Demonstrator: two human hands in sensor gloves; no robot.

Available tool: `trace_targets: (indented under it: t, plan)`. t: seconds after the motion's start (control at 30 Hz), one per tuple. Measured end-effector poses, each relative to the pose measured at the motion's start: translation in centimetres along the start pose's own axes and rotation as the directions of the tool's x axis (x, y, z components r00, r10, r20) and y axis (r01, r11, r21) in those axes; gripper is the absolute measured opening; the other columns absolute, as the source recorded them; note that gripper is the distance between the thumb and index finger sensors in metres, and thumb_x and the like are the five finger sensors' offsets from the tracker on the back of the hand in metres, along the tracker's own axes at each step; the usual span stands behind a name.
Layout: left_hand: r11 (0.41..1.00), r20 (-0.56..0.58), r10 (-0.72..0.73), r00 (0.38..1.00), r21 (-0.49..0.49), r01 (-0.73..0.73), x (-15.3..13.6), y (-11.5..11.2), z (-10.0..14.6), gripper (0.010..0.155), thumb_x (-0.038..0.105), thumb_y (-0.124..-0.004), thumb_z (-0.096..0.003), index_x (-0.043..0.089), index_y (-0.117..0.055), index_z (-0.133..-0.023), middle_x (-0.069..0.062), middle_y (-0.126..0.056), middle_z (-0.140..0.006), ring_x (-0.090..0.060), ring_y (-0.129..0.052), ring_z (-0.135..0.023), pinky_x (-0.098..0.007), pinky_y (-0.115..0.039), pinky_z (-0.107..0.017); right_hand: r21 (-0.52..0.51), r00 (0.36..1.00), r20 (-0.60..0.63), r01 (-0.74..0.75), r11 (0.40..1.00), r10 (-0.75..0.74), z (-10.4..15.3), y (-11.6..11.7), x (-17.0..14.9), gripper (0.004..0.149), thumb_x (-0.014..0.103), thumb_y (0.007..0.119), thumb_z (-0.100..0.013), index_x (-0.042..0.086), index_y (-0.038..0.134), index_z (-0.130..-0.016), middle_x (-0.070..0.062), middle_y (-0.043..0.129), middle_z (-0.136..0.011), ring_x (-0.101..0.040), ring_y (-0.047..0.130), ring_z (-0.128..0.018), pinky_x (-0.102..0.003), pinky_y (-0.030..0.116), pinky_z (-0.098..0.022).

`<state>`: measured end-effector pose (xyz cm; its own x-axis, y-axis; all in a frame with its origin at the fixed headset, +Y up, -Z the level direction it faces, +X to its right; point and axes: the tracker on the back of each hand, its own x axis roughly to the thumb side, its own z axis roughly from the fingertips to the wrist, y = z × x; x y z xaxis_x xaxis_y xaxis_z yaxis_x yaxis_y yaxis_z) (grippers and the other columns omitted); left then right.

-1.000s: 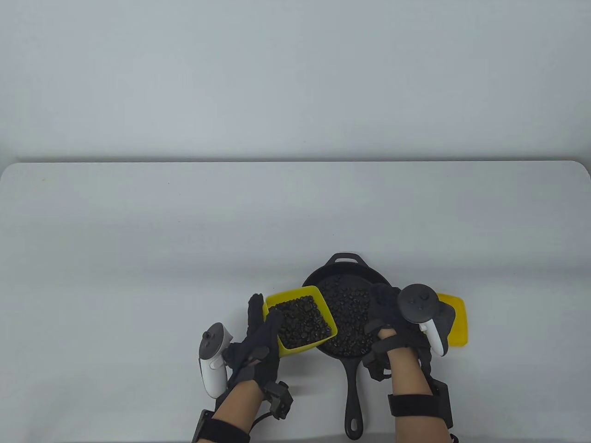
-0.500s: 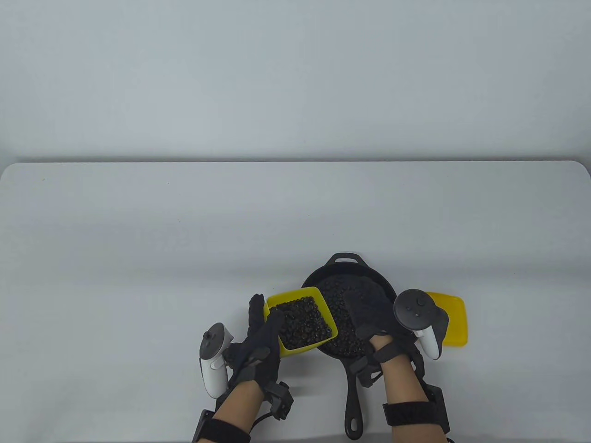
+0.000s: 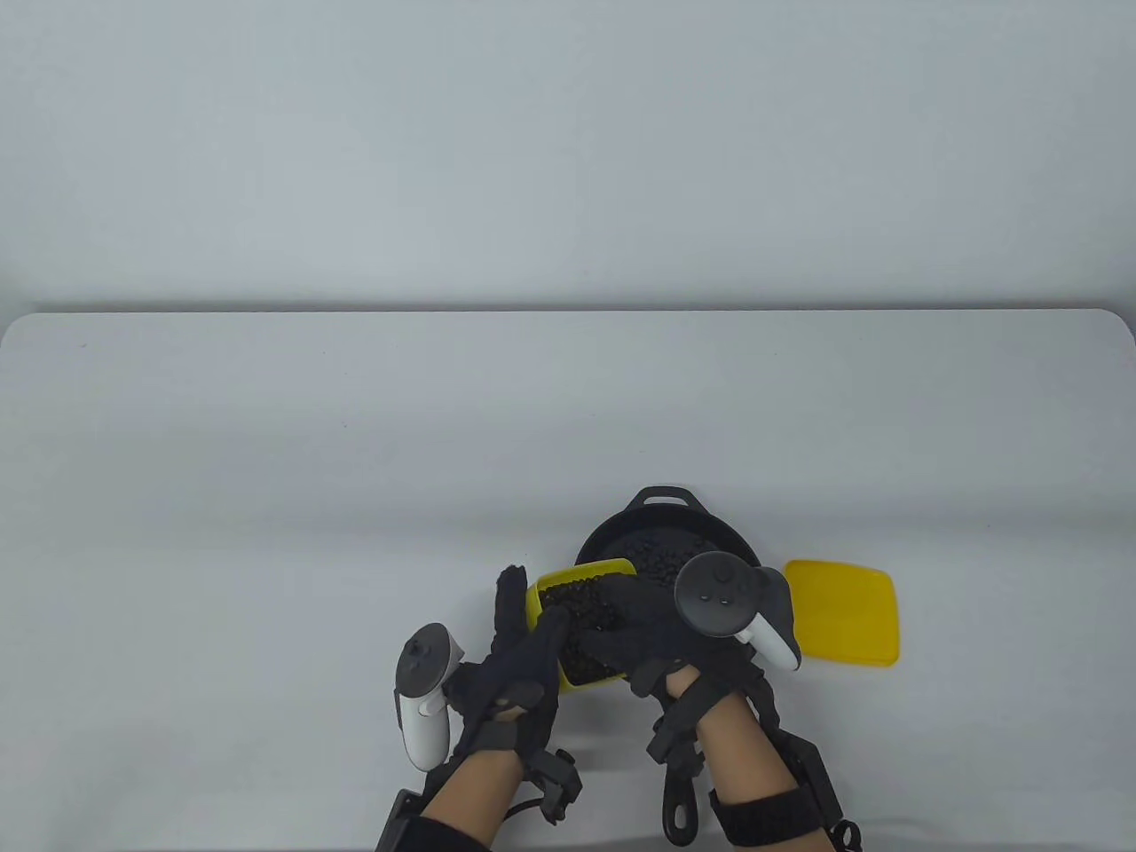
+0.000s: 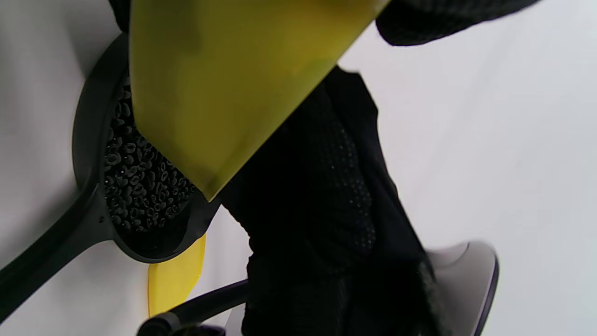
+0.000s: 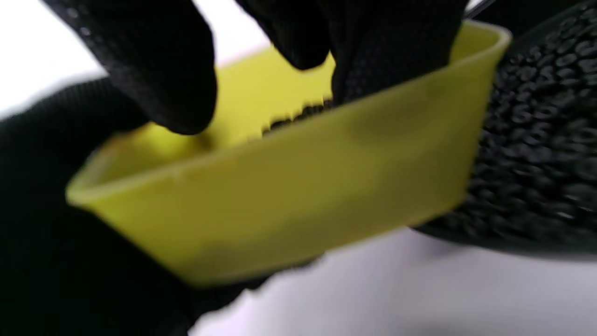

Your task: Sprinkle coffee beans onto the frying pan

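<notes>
The left hand [image 3: 506, 670] grips the yellow tub [image 3: 577, 581] from its left side, thumb over the rim and fingers [image 3: 510, 595] up the outside wall. The right hand [image 3: 661, 635] reaches over the tub from the right. Its fingers [image 5: 154, 70] are curled down into the tub, over the beans [image 3: 581, 621]. The pictures do not show if they have pinched any beans yet.

The tub sits near the front edge of the table [image 3: 266, 461], a bit right of the middle. Its open top faces up. In the left wrist view the tub [image 4: 224, 88] hangs over the left rim of the pan [image 4: 88, 121].

The pan [image 3: 661, 524] is black and lies just behind and right of the tub. Its long handle [image 3: 679, 803] points at the front edge, and its end is just shy of that edge. A small loop handle points at the back edge. So the pan's long line runs front to back. Many beans [image 4: 140, 177] already cover the pan floor.

A flat yellow lid [image 3: 843, 612] lies just right of the pan, apart from it.

Behind the pan the table is bare all the way to the back edge. The left side is bare too, out to the left edge. There is some room right of the lid.
</notes>
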<state>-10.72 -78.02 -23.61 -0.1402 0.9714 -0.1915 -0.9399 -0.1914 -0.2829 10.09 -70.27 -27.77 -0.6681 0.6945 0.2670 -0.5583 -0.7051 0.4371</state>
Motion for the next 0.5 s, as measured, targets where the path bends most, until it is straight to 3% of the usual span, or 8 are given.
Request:
trace_targets:
  t: [0.13, 0.23, 0.4, 0.5]
  plan:
    - [0.998, -0.019, 0.041, 0.999, -0.045, -0.042, -0.1, -1.0, 0.1, 0.08, 0.059, -0.063, -0.0596, 0.037, -0.001, -0.104, -0.026, -0.03, -0.102, -0.05, -0.06, -0.09, -0.052, -0.068, -0.066, 0.08, 0.999, 0.004, -0.032, 0.996, 0.032, -0.7, 1.2, 0.1, 0.09, 0.047, 0.093, -0.049, -0.006, 0.05, -0.107, -0.039, 0.041, -0.101, -0.048, 0.087, -0.062, -0.026, 0.086, -0.037]
    - [0.998, -0.058, 0.047, 0.997, -0.039, -0.049, -0.4, -0.9, 0.1, 0.08, 0.059, -0.063, -0.0595, 0.036, 0.0, -0.103, -0.026, -0.028, -0.101, -0.051, -0.058, -0.09, -0.053, -0.066, -0.066, 0.104, 0.999, -0.003, -0.037, 0.994, 0.037, -1.3, 2.2, 0.3, 0.078, 0.037, 0.092, -0.05, -0.002, 0.054, -0.106, -0.037, 0.045, -0.1, -0.044, 0.089, -0.058, -0.024, 0.088, -0.036]
    - [0.996, -0.063, 0.083, 0.995, -0.011, -0.084, -0.6, 0.0, 0.1, 0.08, 0.059, -0.063, -0.0592, 0.036, 0.0, -0.104, -0.026, -0.028, -0.101, -0.05, -0.058, -0.09, -0.053, -0.067, -0.066, -0.03, 0.998, -0.017, 0.053, 0.998, -0.054, -1.6, 2.7, 0.1, 0.043, 0.02, 0.086, -0.051, 0.008, 0.077, -0.092, -0.028, 0.068, -0.092, -0.039, 0.095, -0.053, -0.022, 0.092, -0.033]
    - [0.993, -0.062, 0.116, 0.991, -0.014, -0.117, -0.7, 0.3, -0.1, 0.08, 0.059, -0.063, -0.059, 0.037, -0.001, -0.104, -0.025, -0.029, -0.101, -0.05, -0.059, -0.09, -0.052, -0.067, -0.066, -0.112, 0.992, -0.028, 0.121, 0.986, -0.125, -1.3, 2.5, -0.3, 0.039, 0.019, 0.086, -0.051, 0.007, 0.082, -0.088, -0.027, 0.076, -0.087, -0.039, 0.098, -0.05, -0.021, 0.095, -0.031]
